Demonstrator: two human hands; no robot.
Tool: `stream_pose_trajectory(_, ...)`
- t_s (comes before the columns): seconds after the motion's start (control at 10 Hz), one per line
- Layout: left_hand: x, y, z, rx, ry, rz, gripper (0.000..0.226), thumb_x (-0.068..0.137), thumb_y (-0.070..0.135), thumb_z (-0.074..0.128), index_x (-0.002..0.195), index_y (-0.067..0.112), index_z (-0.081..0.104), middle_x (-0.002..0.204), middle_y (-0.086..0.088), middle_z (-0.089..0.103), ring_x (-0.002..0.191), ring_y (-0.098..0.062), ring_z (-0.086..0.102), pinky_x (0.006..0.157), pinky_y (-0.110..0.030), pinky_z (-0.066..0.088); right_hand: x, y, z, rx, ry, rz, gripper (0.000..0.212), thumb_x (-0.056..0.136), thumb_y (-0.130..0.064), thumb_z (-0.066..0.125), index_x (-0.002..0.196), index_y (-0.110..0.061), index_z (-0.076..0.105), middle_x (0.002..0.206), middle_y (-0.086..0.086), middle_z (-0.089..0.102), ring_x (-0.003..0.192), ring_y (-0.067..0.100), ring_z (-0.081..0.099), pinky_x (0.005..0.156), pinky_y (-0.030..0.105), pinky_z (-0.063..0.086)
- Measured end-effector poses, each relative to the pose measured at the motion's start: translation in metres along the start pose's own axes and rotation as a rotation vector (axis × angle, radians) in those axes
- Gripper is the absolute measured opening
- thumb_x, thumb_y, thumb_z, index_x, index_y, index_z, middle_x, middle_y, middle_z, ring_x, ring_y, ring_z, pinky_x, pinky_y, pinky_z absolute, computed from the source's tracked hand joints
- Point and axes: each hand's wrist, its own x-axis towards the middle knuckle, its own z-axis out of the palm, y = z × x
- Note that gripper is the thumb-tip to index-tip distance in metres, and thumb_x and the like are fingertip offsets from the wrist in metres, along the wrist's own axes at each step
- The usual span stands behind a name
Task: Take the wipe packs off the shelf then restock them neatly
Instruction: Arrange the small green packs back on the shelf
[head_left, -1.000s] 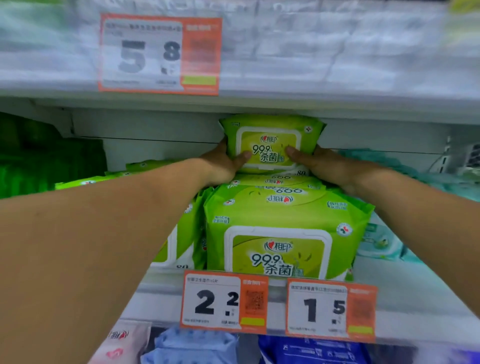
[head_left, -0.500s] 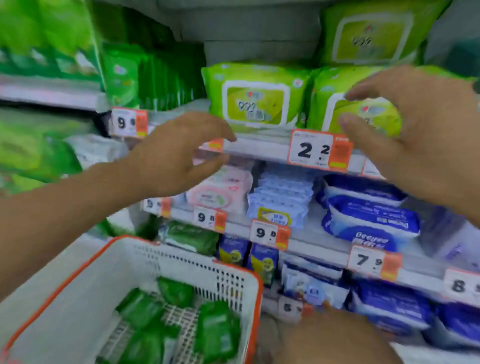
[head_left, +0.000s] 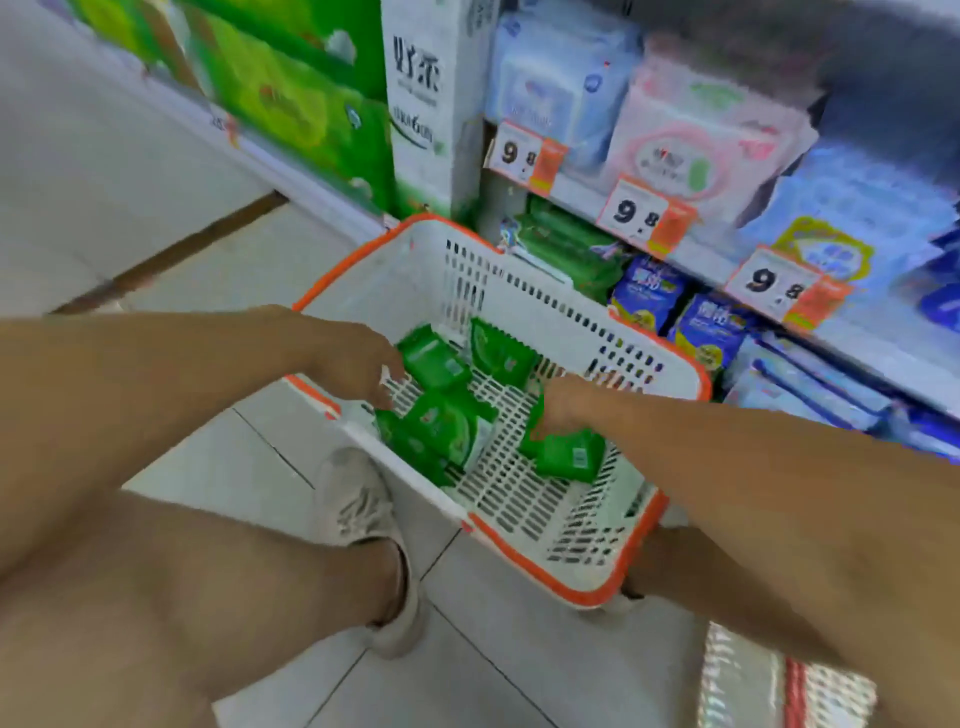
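Both hands down in white basket (head_left: 524, 306) with orange rim. Right hand (head_left: 563, 408) curled onto small green wipe pack (head_left: 569, 456) at basket's near-right. Left hand (head_left: 358, 358) over left wall, fingers loosely bent, empty. Other green packs (head_left: 441, 415) on basket floor. Advice: grip pack flat across width, lift clear of wall, keep label up.

Several small green plastic wipe packs (head_left: 447, 423) lie jumbled on the slatted floor of a white orange-rimmed basket (head_left: 540, 306).
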Motion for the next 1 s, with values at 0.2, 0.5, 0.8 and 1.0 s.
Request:
stream_pose_trajectory(0.2,0.023,0.016,0.004,-0.269,-0.007,0.214,0.066,0.094,0.058,0.049,0.15,0.028,0.034,0.142,0.004,0.052,0.126,-0.016,0.051,0.108,-0.036,0.041,0.087,0.007,0.083,0.452,0.106,0.574,0.145,0.066,-0.078,0.071,0.154,-0.001,-0.014,0.162,0.028,-0.006,0.149,0.047,0.005,0.118,0.058,0.021)
stream_pose_trajectory(0.5,0.049,0.007,-0.013,-0.103,-0.185,0.064,0.067,0.093,0.063,0.049,0.144,0.019,0.042,0.137,-0.003,0.053,0.124,-0.022,0.05,0.107,-0.038,0.04,0.091,-0.011,0.091,0.776,0.095,0.308,0.096,0.063,-0.036,0.085,0.143,-0.019,0.035,0.128,0.013,0.054,0.113,0.032,0.058,0.088,0.037,0.051)
stream_pose_trajectory(0.8,0.036,0.027,-0.013,-1.237,0.21,-0.282,0.035,0.084,0.046,0.073,0.108,0.022,0.066,0.106,-0.006,0.071,0.087,-0.023,0.071,0.072,-0.04,0.061,0.025,-0.078,-0.011,1.838,-0.267,-0.651,0.053,0.079,-0.025,0.072,0.129,-0.012,0.06,0.123,0.015,0.069,0.116,0.034,0.064,0.095,0.051,0.053)
stream_pose_trajectory(1.0,0.02,0.001,-0.031,-1.554,0.263,-0.146,0.028,0.094,0.018,0.062,0.122,0.014,0.063,0.107,-0.009,0.074,0.091,-0.026,0.073,0.082,-0.049,0.06,0.014,-0.078,-0.028,1.992,-0.178,-0.566,0.042,0.077,-0.008,0.066,0.118,-0.006,0.065,0.111,0.018,0.073,0.097,0.034,0.072,0.086,0.047,0.059)
